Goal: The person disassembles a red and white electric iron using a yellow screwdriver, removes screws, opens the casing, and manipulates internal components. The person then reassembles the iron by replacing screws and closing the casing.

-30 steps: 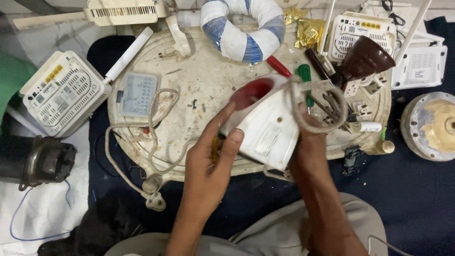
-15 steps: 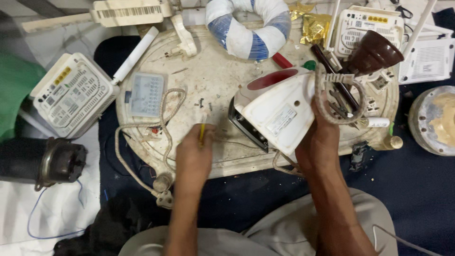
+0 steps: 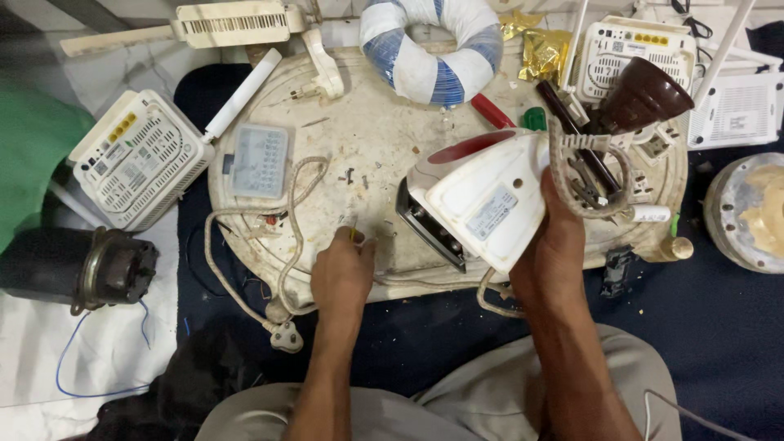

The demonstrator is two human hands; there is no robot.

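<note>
My right hand (image 3: 549,245) grips a white and red clothes iron (image 3: 482,200), tilted on its side over the round dirty work board (image 3: 367,139), its metal soleplate facing left. My left hand (image 3: 343,269) rests near the board's front edge with the fingers pinched on a small yellow-tipped tool (image 3: 353,234). The iron's braided cord (image 3: 282,237) loops across the board's left part and ends in a white plug (image 3: 286,335) hanging off the front.
A white router (image 3: 135,159) lies left, more routers (image 3: 629,49) at back right. A small grey case (image 3: 260,159), blue-white coil ring (image 3: 433,49), brown funnel-shaped part (image 3: 641,98), black motor (image 3: 77,269) and round metal container (image 3: 747,212) surround the board.
My left hand has left the iron and moved down-left to the board's front edge with the small tool. The iron has shifted right and tilted further in my right hand.
</note>
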